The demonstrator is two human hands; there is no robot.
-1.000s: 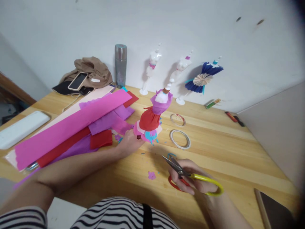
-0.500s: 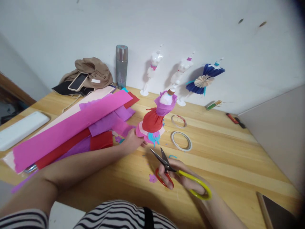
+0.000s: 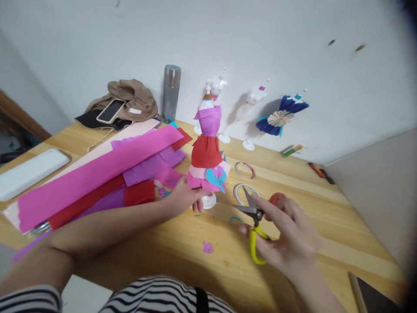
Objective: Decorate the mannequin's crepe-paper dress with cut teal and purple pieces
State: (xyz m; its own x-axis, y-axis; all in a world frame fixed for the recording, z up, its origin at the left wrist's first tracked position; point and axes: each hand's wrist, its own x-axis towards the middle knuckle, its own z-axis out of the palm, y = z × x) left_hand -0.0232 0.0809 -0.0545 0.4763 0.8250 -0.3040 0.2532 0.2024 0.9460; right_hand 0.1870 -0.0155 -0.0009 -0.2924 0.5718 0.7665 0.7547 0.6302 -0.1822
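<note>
My left hand (image 3: 187,195) grips a small white mannequin (image 3: 207,96) low down, under its skirt; the exact grip is partly hidden. The mannequin wears a paper dress (image 3: 206,151) with a purple top, a red skirt, pale pink and bright pink layers and a blue paper piece (image 3: 215,178) at the hem. Its round white base (image 3: 209,200) shows below. In my right hand (image 3: 288,228) are scissors (image 3: 256,215) with one red and one yellow handle loop, blades spread apart and pointing toward the dress. A purple paper flower (image 3: 208,247) lies on the table between the hands.
Coloured paper sheets (image 3: 100,174) are piled at left, near a white case (image 3: 34,171). Behind stand a flask (image 3: 171,93), a white mannequin (image 3: 252,98) and one in blue paper (image 3: 283,114). Tape rolls (image 3: 245,171) lie right of the dress. A phone (image 3: 110,111) rests on brown cloth (image 3: 135,98).
The mannequin has gone from leaning right to nearly upright, its base now visible. My right hand has moved right and turned the scissors, so the red loop is now above the yellow one.
</note>
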